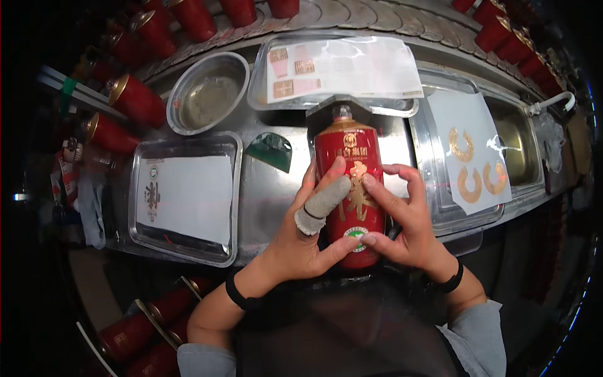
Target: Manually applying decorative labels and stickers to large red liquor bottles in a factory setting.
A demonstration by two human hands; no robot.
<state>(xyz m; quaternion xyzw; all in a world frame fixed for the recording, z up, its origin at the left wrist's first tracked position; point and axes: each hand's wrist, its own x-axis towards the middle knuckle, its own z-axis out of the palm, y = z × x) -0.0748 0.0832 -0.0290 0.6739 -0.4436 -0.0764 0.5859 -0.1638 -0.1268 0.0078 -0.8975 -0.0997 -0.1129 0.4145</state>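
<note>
Both my left hand [298, 245] and right hand [409, 227] press the red bottle [353, 210], fingers apart; probably stiff, slippery, best held by its sides, fill unclear.

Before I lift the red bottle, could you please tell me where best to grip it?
I'd take the red bottle by its broad body, probably from left and right: the neck is much narrower, and the front bears a round label.

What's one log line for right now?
left hand: touching red bottle; right hand: touching red bottle; gold lettering: bottle front; nearby: green half-round scraper
</note>
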